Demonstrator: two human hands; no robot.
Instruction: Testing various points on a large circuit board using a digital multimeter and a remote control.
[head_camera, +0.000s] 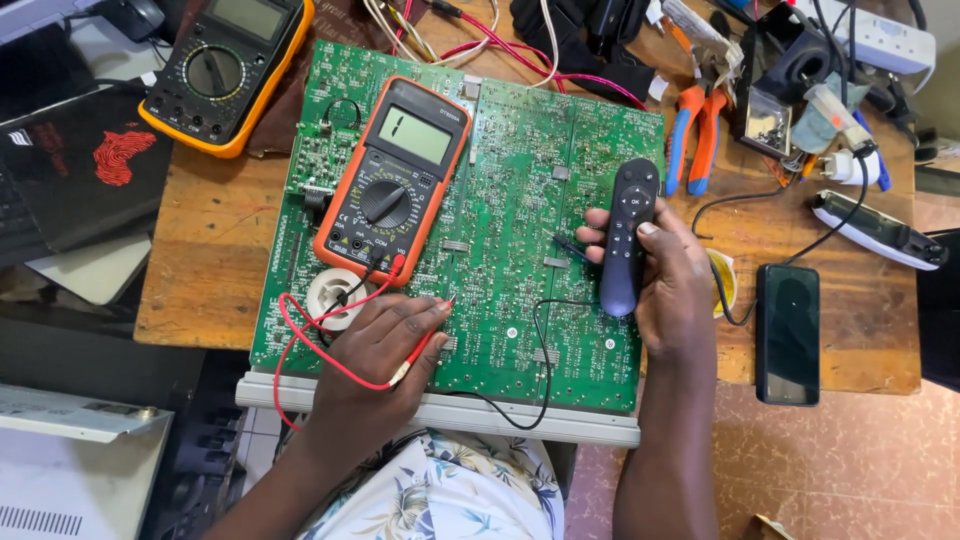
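A: What's in your hands rn?

B: My right hand (668, 290) is wrapped round a dark remote control (627, 236), thumb on its side, fingers behind. The remote is long & slim, w/ a round button ring near the top end; it's held upright over the right part of the green circuit board (500, 190). A black probe (570, 247) pokes out just left of that hand; can't tell if those fingers pinch it too.

A: And the left?

B: My left hand (385, 345) is curled down on the board's lower edge, pinching a red probe (420, 350), tip toward the board. Its red lead (300, 345) loops left & back up to the meter.

A: Which meter?

B: The orange multimeter (392, 180) lying on the board, upper left of my hands. Grey screen lit, black dial in the middle, red & black leads plugged in at its bottom. A white ring-shaped part (335, 295) sits just below it.

A: The board itself?

B: Big, green, packed w/ tiny solder points, lying flat on the wooden table (200, 250), a pale strip along its near edge.

A: Around it?

B: A yellow-cased multimeter (225, 65) top left, orange-and-blue pliers (695, 135) top right, a black phone (788, 332) on the right w/ a cable, a white device w/ a dark top (875, 230) beyond that.
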